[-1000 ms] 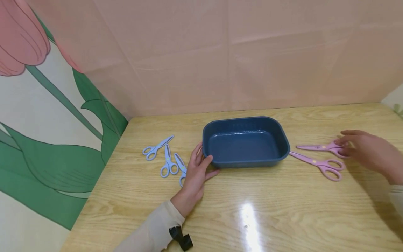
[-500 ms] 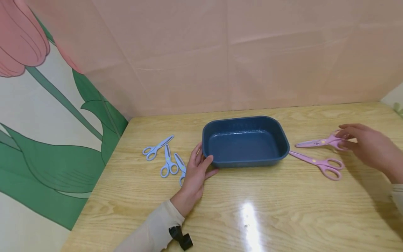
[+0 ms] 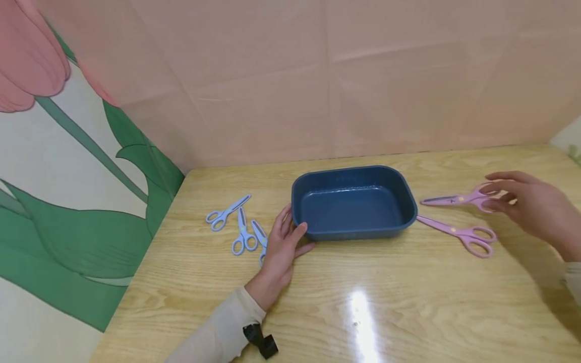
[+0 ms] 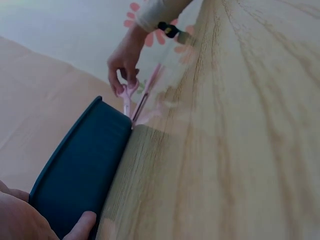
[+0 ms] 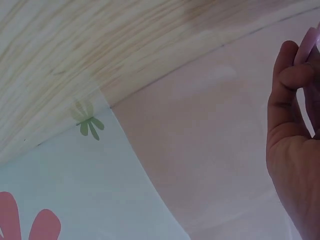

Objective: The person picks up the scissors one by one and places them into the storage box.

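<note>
My left hand grips the near left corner of a dark blue rectangular tray, thumb and fingers set against different sides. The tray's inside shows nothing in it. To its right, my right hand pinches the handle loops of pink scissors, blades pointing left toward the tray. In the left wrist view these scissors hang from the fingertips, handles up. A second pair of pink scissors lies just in front, its tip at the tray's right side. The right wrist view catches only part of a pink handle.
Left of the tray lie three pairs of light blue scissors, the nearest partly hidden behind my left hand. The wooden table meets a pink-covered wall at the back. A tulip-patterned wall borders the left side.
The right hand has drawn the pink scissors slightly up and left, with the handles coming off the table. The left hand and tray have stayed put.
</note>
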Demonstrator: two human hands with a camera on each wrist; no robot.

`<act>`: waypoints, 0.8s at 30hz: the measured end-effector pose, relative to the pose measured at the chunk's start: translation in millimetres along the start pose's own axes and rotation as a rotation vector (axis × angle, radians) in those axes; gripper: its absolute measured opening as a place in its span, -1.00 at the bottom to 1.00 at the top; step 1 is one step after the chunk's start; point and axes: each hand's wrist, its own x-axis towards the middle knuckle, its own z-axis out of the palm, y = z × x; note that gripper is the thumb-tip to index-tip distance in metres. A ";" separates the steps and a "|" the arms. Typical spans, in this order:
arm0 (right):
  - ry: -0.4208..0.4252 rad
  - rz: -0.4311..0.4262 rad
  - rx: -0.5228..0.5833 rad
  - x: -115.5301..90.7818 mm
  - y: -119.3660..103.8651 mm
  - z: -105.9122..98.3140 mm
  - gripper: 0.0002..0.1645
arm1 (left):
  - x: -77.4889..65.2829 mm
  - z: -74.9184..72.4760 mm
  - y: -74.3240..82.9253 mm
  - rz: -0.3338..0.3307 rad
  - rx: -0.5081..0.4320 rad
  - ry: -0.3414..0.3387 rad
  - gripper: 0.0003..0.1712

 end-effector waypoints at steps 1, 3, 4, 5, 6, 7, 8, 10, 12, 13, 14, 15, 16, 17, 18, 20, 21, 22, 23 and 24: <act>-0.003 0.008 -0.002 0.2 -0.5 -0.8 -0.70 | 0.1 -0.1 0.5 0.002 -0.007 -0.001 -0.24; -0.010 0.021 -0.012 0.6 -1.9 -2.1 -0.68 | -0.1 -0.5 1.3 0.005 -0.018 -0.004 -0.23; -0.009 0.024 -0.016 0.8 -2.6 -2.5 -0.66 | -0.1 -0.6 1.5 0.006 -0.022 -0.004 -0.23; -0.008 0.028 -0.016 1.0 -3.0 -3.0 -0.62 | -0.2 -0.7 1.7 0.008 -0.023 -0.006 -0.23; -0.010 0.033 -0.017 1.1 -3.4 -3.7 -0.59 | -0.3 -0.6 1.7 0.012 -0.023 -0.006 -0.23; -0.014 0.034 -0.025 1.1 -3.8 -4.3 -0.54 | -0.3 -0.5 1.7 0.014 -0.023 -0.006 -0.23; -0.017 0.033 -0.032 1.2 -4.3 -5.0 -0.52 | -0.4 -0.2 1.4 0.018 -0.022 -0.006 -0.24; -0.032 0.029 -0.046 2.7 -5.1 -5.4 -0.47 | -0.8 -0.3 0.6 0.022 -0.025 0.002 -0.25; -0.046 0.019 -0.053 4.8 -6.3 -5.3 -0.46 | -1.7 -0.6 -0.1 0.026 -0.027 0.013 -0.26; -0.047 0.013 -0.056 5.5 -6.8 -5.1 -0.47 | -2.0 -0.5 -0.4 0.027 -0.030 0.017 -0.26; -0.042 0.009 -0.056 5.6 -7.5 -5.2 -0.48 | -2.3 -0.4 -0.6 0.028 -0.032 0.019 -0.27; -0.038 0.003 -0.057 5.5 -7.9 -5.4 -0.48 | -2.5 -0.2 -0.7 0.028 -0.035 0.018 -0.27; -0.032 0.000 -0.059 5.0 -8.2 -6.1 -0.49 | -2.7 0.2 -0.7 0.028 -0.040 0.013 -0.27; -0.032 0.003 -0.059 4.4 -8.3 -6.8 -0.49 | -2.9 0.6 -0.6 0.027 -0.044 0.008 -0.28; -0.034 0.006 -0.063 3.9 -8.2 -7.8 -0.49 | -3.0 1.1 -0.5 0.027 -0.050 0.001 -0.28; -0.049 0.016 -0.076 3.0 -8.5 -10.0 -0.49 | -3.2 1.6 -0.4 0.029 -0.058 -0.015 -0.30; -0.058 0.019 -0.083 2.9 -8.5 -10.9 -0.48 | -3.4 1.8 -0.2 0.029 -0.061 -0.020 -0.31; -0.070 0.026 -0.089 2.9 -8.7 -12.0 -0.47 | -3.6 1.9 0.2 0.029 -0.062 -0.023 -0.32; -0.081 0.032 -0.094 3.1 -9.2 -13.0 -0.46 | -3.7 1.8 0.5 0.031 -0.062 -0.024 -0.33; -0.083 0.031 -0.102 3.3 -9.9 -13.9 -0.45 | -3.7 1.6 0.9 0.034 -0.061 -0.026 -0.34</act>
